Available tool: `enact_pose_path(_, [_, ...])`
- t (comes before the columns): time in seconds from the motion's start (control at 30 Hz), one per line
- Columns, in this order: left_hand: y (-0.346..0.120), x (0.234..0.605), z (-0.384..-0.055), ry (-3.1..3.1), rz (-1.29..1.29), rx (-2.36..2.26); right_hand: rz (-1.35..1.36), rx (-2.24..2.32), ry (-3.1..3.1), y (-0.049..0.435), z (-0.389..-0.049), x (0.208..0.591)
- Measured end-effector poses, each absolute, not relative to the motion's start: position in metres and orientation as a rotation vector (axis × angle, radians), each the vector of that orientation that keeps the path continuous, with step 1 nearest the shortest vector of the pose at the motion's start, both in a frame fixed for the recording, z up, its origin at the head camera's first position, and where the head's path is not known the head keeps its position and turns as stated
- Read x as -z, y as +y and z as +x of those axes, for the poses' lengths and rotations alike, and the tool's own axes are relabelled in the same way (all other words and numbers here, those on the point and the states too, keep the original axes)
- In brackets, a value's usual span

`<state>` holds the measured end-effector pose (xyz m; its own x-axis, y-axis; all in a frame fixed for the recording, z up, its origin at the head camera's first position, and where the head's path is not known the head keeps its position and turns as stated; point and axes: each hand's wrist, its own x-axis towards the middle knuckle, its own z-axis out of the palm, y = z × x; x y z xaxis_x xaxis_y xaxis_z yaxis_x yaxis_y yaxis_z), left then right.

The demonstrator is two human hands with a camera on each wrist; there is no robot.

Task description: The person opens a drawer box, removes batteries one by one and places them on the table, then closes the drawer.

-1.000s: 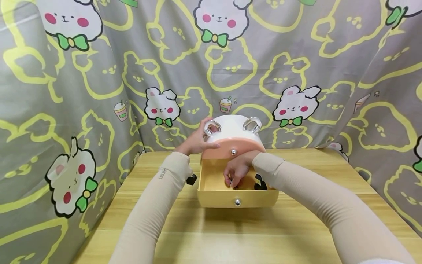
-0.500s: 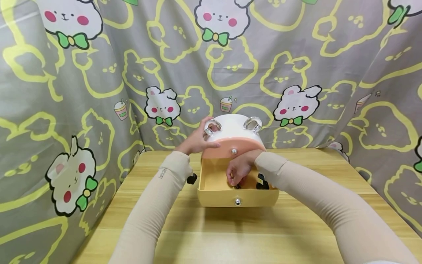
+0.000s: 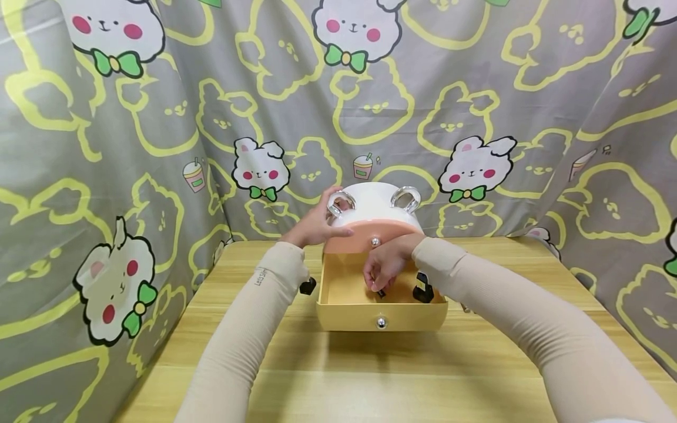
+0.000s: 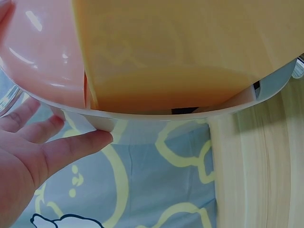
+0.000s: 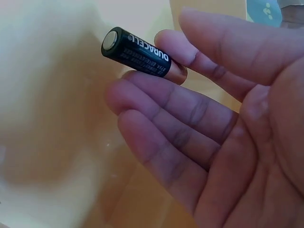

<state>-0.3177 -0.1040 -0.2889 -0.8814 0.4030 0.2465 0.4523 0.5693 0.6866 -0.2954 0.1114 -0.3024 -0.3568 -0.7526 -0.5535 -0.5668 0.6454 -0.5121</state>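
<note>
A small drawer box (image 3: pixel 374 202) with a white shell, a coral upper drawer (image 3: pixel 359 236) and clear ear-shaped handles stands on the table. Its yellow lower drawer (image 3: pixel 349 320) is pulled out. My left hand (image 3: pixel 315 223) grips the box's left side, thumb on the coral front; the left wrist view shows the other fingers (image 4: pixel 78 145) spread along the white shell. Inside the yellow drawer, my right hand (image 3: pixel 385 264) holds a black Duracell battery (image 5: pixel 142 54) with a copper end. It lies between the index and middle fingers in the right wrist view, the thumb near above.
The wooden table (image 3: pixel 254 364) extends around the box. A patterned grey curtain (image 3: pixel 296 117) hangs behind and at both sides. Beyond the drawer's right side, a small item (image 3: pixel 466 308) shows partly under the right sleeve. Black wrist mounts (image 3: pixel 423 289) sit near both wrists.
My right hand has risen slightly inside the drawer, and the battery now shows at its fingertips. The right forearm has shifted up a little, uncovering the small item. My left hand stays in place.
</note>
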Motion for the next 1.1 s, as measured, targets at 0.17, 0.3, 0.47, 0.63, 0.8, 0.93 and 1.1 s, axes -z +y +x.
enact_pose_path(0.17, [-0.104,0.289,-0.317,-2.733,-0.735,1.222,-1.053,0.294,2.05,0.114,-0.296,0.301])
enact_pose_path(0.3, [-0.104,0.289,-0.316,-2.745,-0.721,1.222,-1.074,0.277,2.045,0.116,-0.296,0.299])
enact_pose_path(0.47, [-0.104,0.289,-0.317,-2.744,-0.721,1.208,-1.066,0.267,2.058,0.118,-0.296,0.294])
enact_pose_path(0.63, [-0.103,0.289,-0.318,-2.743,-0.725,1.206,-1.057,0.268,2.071,0.12,-0.295,0.29])
enact_pose_path(0.8, [-0.102,0.289,-0.319,-2.739,-0.722,1.217,-1.043,0.295,2.108,0.121,-0.291,0.29])
enact_pose_path(0.93, [-0.103,0.29,-0.318,-2.737,-0.722,1.216,-1.063,0.339,2.121,0.123,-0.289,0.292])
enact_pose_path(1.1, [-0.104,0.289,-0.319,-2.732,-0.737,1.215,-1.097,0.363,2.154,0.124,-0.286,0.29])
